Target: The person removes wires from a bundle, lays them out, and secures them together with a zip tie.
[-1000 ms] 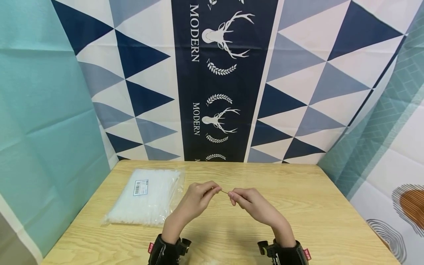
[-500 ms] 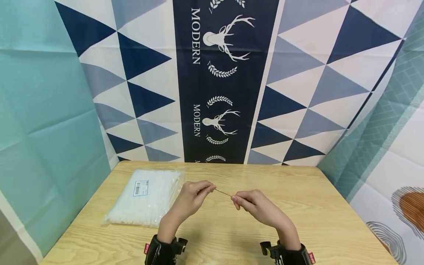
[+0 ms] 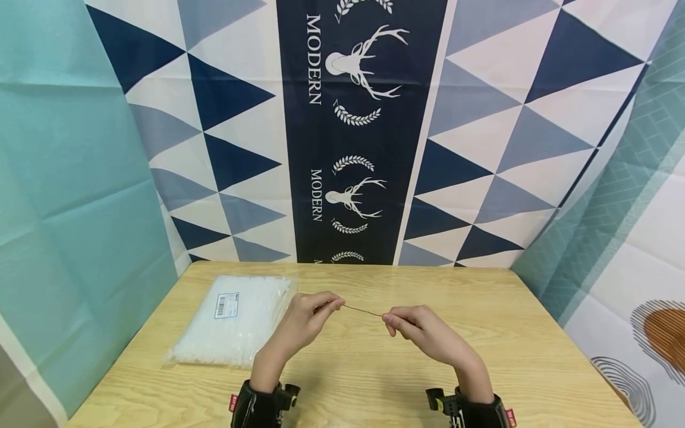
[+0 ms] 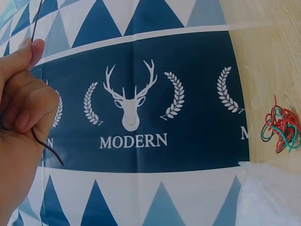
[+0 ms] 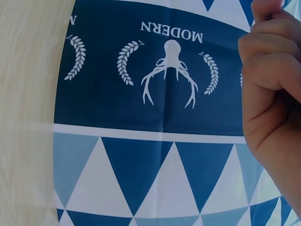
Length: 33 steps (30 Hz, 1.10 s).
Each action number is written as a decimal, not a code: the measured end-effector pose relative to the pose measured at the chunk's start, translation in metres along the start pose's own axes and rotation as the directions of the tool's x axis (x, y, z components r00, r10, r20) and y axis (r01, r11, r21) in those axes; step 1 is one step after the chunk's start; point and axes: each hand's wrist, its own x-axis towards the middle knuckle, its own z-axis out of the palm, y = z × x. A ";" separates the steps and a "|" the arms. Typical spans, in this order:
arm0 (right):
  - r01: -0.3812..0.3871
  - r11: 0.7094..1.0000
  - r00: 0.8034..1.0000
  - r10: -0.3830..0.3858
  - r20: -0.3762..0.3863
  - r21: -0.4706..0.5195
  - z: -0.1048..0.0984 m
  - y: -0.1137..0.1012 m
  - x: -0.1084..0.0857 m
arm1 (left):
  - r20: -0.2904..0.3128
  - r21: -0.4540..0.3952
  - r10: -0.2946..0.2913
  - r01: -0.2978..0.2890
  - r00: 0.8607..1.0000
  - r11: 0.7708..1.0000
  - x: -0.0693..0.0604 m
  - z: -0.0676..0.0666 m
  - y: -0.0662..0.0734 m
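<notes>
At the left, a turquoise cloth (image 3: 80, 178) hangs beside the left edge of the worktop (image 3: 342, 380). Near the far left corner of this worktop lies a clear plastic bag (image 3: 241, 333), which is filled with thin white pieces, and a label (image 3: 227, 305) with a barcode is on its upper side. The left wrist view shows also a tangle of red and green strands (image 4: 283, 125) on the worktop, near the bag.

Then comes the left hand (image 3: 306, 316), with a black band (image 3: 260, 405) on its wrist. Its thumb and index finger pinch a thin brownish wire (image 3: 364, 310), and the other fingers are curled; a short tail of the wire comes out below them. The wire is in the air above the middle of the worktop, between the hands, almost straight and a little lower at its right side. Behind the far edge hangs a patterned cloth (image 3: 348, 139) with triangles and deer heads.

To the right, the right hand (image 3: 420, 331) pinches the wire's other side between thumb and index finger, and another black band (image 3: 481, 414) is on this wrist. Beside the right edge hangs a white cloth (image 3: 615, 309) with orange-brown and lined shapes.
</notes>
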 end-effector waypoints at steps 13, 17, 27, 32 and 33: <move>-0.062 0.998 0.998 0.062 0.001 0.000 -0.006 0.012 -0.003 | -0.049 0.018 0.046 -0.045 0.998 0.999 -0.001 0.001 -0.009; -0.084 0.996 0.996 0.084 0.014 0.028 -0.008 0.013 -0.005 | -0.054 0.018 0.038 -0.037 0.998 0.999 -0.002 -0.001 -0.011; -0.236 0.972 0.968 0.237 -0.083 0.021 -0.025 0.024 -0.021 | -0.076 0.051 -0.139 0.143 0.987 0.988 -0.008 -0.015 -0.016; -0.266 0.963 0.938 0.266 -0.221 0.028 -0.030 0.026 -0.026 | -0.074 0.086 -0.193 0.199 0.978 0.976 -0.010 -0.014 -0.019; -0.242 0.970 0.940 0.237 -0.246 0.013 -0.027 0.024 -0.024 | -0.046 0.091 -0.193 0.197 0.980 0.976 -0.010 -0.012 -0.018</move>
